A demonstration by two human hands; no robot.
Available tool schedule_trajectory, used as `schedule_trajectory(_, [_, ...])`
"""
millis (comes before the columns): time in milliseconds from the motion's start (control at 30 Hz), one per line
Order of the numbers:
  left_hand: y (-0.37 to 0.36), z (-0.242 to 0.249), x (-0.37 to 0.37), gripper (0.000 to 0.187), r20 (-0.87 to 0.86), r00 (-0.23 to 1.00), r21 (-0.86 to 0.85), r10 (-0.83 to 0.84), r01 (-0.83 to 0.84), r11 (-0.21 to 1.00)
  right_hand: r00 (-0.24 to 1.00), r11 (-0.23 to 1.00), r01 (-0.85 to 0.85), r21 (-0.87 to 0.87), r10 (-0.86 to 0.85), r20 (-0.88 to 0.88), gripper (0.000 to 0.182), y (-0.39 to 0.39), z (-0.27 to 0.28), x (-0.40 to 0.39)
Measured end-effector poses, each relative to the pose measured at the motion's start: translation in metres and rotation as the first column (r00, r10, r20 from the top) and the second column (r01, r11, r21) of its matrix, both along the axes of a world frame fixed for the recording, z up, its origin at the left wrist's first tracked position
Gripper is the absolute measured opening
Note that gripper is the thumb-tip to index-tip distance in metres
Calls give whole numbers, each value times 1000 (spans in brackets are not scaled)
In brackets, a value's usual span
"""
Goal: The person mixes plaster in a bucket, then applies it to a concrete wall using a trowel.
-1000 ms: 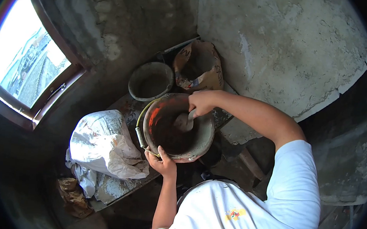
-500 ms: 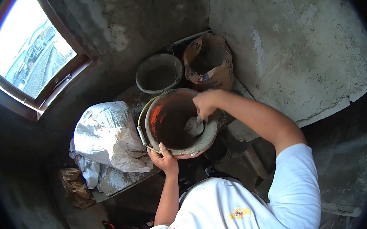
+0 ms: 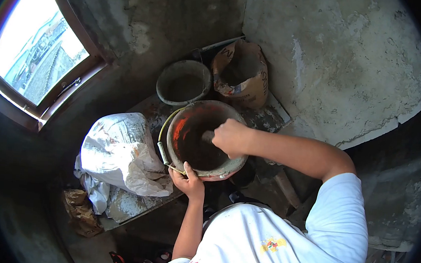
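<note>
A round bucket (image 3: 182, 154), grey with red patches on its inner wall, stands in the middle of the view with dark material inside. My left hand (image 3: 188, 184) grips the rim at the near side, thumb on top, beside the yellow wire handle (image 3: 163, 128) that hangs over the left edge. Over the bucket's right part, my right hand (image 3: 230, 139) is closed on a trowel (image 3: 207, 136). Only a small grey piece of that tool shows left of the fist; the rest is hidden by the hand.
Behind the bucket are a grey basin (image 3: 163, 92) and an open paper bag (image 3: 256, 88). A white sack (image 3: 116, 149) lies on the board (image 3: 134, 207) at left, with crumpled brown paper (image 3: 80, 213) below it. A window (image 3: 40, 46) is at upper left.
My right hand has moved down and nearer within the bucket opening, and the trowel's blade is now mostly hidden. My left hand keeps its hold on the rim.
</note>
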State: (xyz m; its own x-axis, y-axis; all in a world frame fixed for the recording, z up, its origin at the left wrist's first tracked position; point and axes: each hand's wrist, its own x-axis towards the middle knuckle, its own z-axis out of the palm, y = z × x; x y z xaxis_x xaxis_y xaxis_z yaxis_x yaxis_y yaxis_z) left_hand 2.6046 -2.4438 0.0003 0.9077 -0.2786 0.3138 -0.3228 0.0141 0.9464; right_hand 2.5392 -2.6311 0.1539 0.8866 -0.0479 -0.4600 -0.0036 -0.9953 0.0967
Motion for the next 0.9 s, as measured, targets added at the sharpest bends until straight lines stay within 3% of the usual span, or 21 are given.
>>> schedule_trajectory(100, [-1, -1, -2, 20, -14, 1000, -12, -4, 4, 1000, 997, 999, 43, 20, -41, -71, 25, 8, 19, -15])
schedule_trajectory(267, [-2, -2, 0, 20, 5, 1000, -17, 4, -4, 1000, 987, 985, 158, -74, -160, -16, 22, -9, 30, 3])
schedule_trajectory(433, [0, -7, 4, 19, -41, 999, -30, 11, -12, 999, 996, 987, 87, -134, -83, 39, 19, 1, 5, 15])
schedule_trajectory(533, [1, -9, 5, 18, -57, 998, -33, 18, -20, 999, 999, 997, 43, -57, -42, 20, 21, 23, -6, 6])
schedule_trajectory(700, [4, -15, 5, 19, -98, 995, -41, 16, -20, 999, 991, 997, 82, 15, -80, -111, 23, 22, 28, 11])
schedule_trajectory(833, [6, -16, 4, 20, -73, 997, -22, 25, -27, 999, 999, 993, 1, -122, -7, -47, 26, 13, 19, 41])
schedule_trajectory(900, [4, -14, 4, 20, -83, 996, -24, 23, -25, 999, 987, 957, -78, -280, 34, -157, 29, 14, 15, 59])
